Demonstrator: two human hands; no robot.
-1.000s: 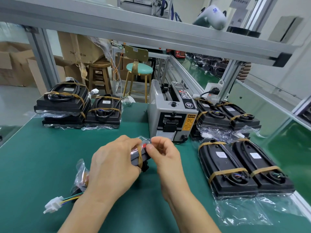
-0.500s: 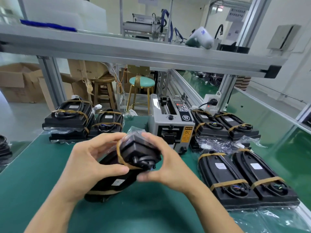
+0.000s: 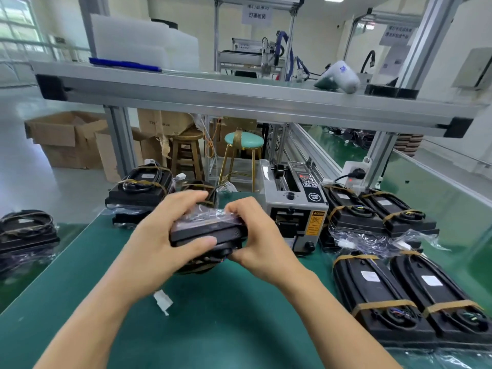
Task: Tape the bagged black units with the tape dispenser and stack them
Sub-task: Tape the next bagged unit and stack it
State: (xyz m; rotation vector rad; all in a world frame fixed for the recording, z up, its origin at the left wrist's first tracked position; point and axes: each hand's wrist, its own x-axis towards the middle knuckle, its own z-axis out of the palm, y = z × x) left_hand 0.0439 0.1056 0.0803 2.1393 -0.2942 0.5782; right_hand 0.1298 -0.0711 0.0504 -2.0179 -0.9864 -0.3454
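Far left of the hands there's a stack of bagged units sitting off the mat, and it looks a bit slumped, so bumping that side could tip it. Closer in, just past the left hand, is the taped pile, which I'd guess is where this one ends up. It's already a couple high, and slippery bags on bags could slide if the next one lands crooked.

The left hand is wrapped around the left end of the unit, thumb across the front edge, fingers over the top. The right hand grips the other end, fingers curled onto the loose plastic on top. The unit is held up off the mat between both hands, right in front of the dispenser.

Below the left hand a white plug dangles on its wires. My worry is that it snags on the mat edge or gets pinched under the unit when it's set down. Can't tell if the tape on this one is fully pressed down; if not, the bag could pop open.

Right of the hands, more taped units lie flat in rows, close enough that a wide swing could knock them.
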